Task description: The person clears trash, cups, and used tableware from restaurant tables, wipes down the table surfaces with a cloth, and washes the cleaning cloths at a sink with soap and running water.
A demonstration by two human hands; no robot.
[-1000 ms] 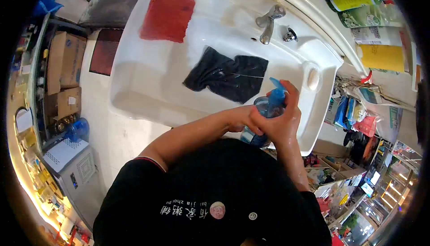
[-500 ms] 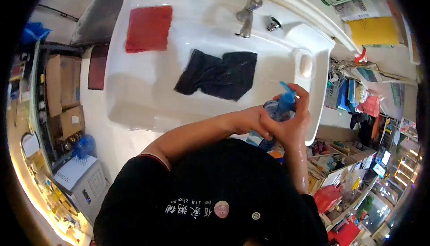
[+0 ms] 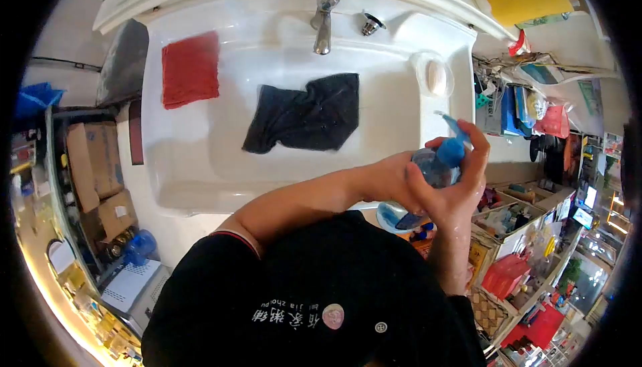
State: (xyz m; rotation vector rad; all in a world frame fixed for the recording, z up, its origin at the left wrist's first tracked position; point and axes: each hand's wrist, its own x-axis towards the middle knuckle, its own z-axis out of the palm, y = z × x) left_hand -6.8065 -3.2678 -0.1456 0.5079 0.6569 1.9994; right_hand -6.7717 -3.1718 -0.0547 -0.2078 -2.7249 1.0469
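Note:
A clear pump bottle (image 3: 433,168) with a blue pump head (image 3: 451,152) is held over the sink's front right edge. My left hand (image 3: 394,178) is closed around the bottle's side, its fingers partly hidden. The fingers of my right hand (image 3: 461,186) curl round the pump head and upper bottle; this hand and its forearm look wet. A crumpled black cloth (image 3: 307,114) lies in the white sink (image 3: 221,190), left of my hands. Farther left, a folded red cloth (image 3: 190,69) rests in the sink.
A metal faucet (image 3: 324,23) and a drain stopper (image 3: 372,25) are at the sink's back. A soap bar (image 3: 437,78) sits in a clear dish on the right ledge. Below my hands is a light blue basin (image 3: 393,216). Shelves with goods (image 3: 515,223) stand at right.
Both hands and the pump bottle have shifted right and closer to my body relative to the sink. The camera view has moved too. Both cloths lie as before.

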